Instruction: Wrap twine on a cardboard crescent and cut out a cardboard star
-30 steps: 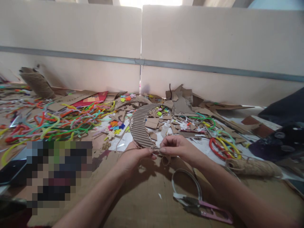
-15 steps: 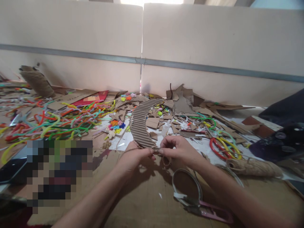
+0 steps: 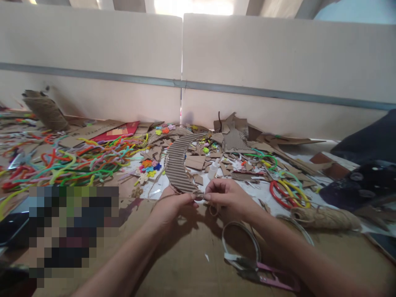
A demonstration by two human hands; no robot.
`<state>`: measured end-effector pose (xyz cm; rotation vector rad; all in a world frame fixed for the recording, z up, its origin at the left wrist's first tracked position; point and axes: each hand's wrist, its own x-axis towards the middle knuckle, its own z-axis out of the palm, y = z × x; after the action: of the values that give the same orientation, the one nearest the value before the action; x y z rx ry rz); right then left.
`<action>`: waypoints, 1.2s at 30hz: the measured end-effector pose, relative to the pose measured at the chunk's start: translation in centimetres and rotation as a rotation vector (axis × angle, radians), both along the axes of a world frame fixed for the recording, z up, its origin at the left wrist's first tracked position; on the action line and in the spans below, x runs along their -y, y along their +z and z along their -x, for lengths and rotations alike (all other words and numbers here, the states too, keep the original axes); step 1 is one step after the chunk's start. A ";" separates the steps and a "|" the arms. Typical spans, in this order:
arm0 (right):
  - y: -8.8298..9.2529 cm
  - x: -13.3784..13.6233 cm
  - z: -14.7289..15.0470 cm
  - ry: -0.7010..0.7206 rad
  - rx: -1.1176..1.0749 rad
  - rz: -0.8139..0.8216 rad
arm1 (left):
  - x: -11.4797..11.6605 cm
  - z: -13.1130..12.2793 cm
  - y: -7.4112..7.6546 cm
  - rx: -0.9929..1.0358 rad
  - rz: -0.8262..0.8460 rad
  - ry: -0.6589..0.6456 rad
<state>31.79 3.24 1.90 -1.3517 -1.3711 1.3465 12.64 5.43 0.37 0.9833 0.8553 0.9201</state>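
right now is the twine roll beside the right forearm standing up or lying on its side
Lying on its side: the twine roll stretches sideways across the picture, one round end facing left.

Remotely, I read the crescent (image 3: 177, 167) as matt, ridged cardboard; twine roll (image 3: 328, 219), rough fibre; snips handle (image 3: 263, 267), smooth plastic.

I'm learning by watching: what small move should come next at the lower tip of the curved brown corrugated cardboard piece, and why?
Probably pull the thin brown twine snug at that tip: the left hand holds the cardboard piece there, the right hand pinches close by, and slack twine loops below it.
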 end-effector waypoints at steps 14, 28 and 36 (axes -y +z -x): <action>0.0 -0.3 -0.8 0.031 -0.110 -0.003 | -0.5 0.2 -0.2 0.085 -0.023 -0.003; 0.0 1.0 0.3 -0.092 1.011 -1.151 | -1.2 0.5 -0.8 0.083 0.016 0.044; 1.1 1.0 0.2 -0.261 0.674 -0.967 | -0.3 0.7 1.0 0.054 -0.180 0.047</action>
<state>31.55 2.23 2.98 -1.2235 -1.8288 -0.0620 11.93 5.69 1.33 1.0914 0.7620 1.0730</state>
